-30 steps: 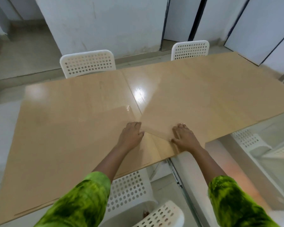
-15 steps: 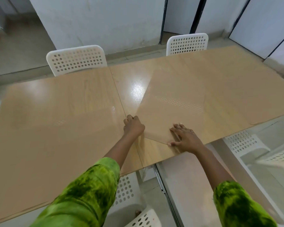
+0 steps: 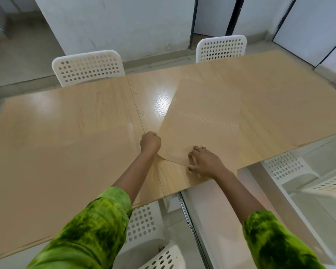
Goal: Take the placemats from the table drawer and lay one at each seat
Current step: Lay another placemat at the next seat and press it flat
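Observation:
A thin, tan, see-through placemat point(image 3: 202, 117) lies skewed on the right half of the wooden table point(image 3: 279, 98). My left hand point(image 3: 150, 142) is closed in a fist on its near left corner. My right hand point(image 3: 205, 162) sits on its near edge with the fingers arched on top and the thumb at the rim. Flat on the near left part of the table is a second placemat point(image 3: 76, 162). A white drawer point(image 3: 211, 206) stands pulled out under the table's near edge, and what is inside it is not visible.
Two white perforated chairs point(image 3: 87, 66) point(image 3: 221, 47) stand at the far side. Another chair point(image 3: 144, 226) is below me, and one more point(image 3: 283, 167) is at the near right. A metal drawer rail point(image 3: 186, 210) runs beside the drawer.
My left hand went from flat fingers to a fist on the mat's corner. My right hand's fingers arched up. The skewed placemat slid a little further onto the table.

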The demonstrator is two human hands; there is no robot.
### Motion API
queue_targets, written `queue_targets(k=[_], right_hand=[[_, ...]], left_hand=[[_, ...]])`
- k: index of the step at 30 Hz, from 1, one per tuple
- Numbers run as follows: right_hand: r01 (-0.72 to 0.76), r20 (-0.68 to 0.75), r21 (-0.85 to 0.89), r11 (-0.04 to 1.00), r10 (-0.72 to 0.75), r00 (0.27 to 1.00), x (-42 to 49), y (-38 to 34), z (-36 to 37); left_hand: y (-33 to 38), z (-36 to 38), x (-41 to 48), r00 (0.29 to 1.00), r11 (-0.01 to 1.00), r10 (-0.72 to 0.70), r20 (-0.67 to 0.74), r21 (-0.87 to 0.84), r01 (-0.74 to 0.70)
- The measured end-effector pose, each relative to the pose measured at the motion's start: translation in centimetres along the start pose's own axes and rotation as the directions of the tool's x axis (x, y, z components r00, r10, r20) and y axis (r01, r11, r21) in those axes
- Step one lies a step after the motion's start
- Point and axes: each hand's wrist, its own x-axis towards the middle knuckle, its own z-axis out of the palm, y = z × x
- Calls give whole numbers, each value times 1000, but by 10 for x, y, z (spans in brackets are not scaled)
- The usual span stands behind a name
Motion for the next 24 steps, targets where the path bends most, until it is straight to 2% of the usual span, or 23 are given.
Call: queue_targets(k=[2, 4, 6, 8, 11, 13, 14, 17, 18, 20, 22, 24], right_hand=[[-10, 3, 2, 1000, 10, 1000, 1, -3, -1], [-25, -5, -7, 1000, 24, 1000, 1, -7, -1], [-39, -19, -20, 999, 39, 999, 2, -12, 1], [-44, -35, -28, 999, 43, 998, 1, -15, 2], [-51, -62, 122, 991, 59, 996, 1, -10, -3], [-67, -72, 307, 949, 93, 993, 0, -3, -11], [-73, -73, 407, 910, 112, 991, 0, 1, -14], [-89, -78, 703, 706, 200, 977, -3, 11, -24], [-86, -93, 756, 649, 236, 967, -4, 14, -26], [-66, -137, 800, 597, 287, 948, -6, 20, -32], [-39, -167, 811, 584, 296, 940, -6, 24, -39], [-35, -160, 813, 581, 282, 946, -3, 25, -44]], left_hand=[[4, -4, -2, 999, 972, -12, 51, -233, 23], [8, -10, -9, 983, 915, -70, 170, -381, 131], [10, -14, -15, 934, 902, -62, 352, -382, 204], [11, -12, -21, 858, 894, 15, 513, -391, 218], [8, 8, -33, 782, 835, 83, 618, -471, 284], [7, 29, -37, 805, 791, 57, 590, -518, 324], [7, 40, -38, 847, 784, 20, 531, -534, 317], [11, 54, -37, 964, 742, -91, 252, -628, 234], [11, 53, -37, 973, 706, -86, 214, -676, 211], [9, 42, -37, 971, 652, -25, 239, -732, 197], [0, 21, -31, 965, 619, 48, 258, -766, 174], [-5, -2, -24, 972, 543, 37, 231, -821, 175]])
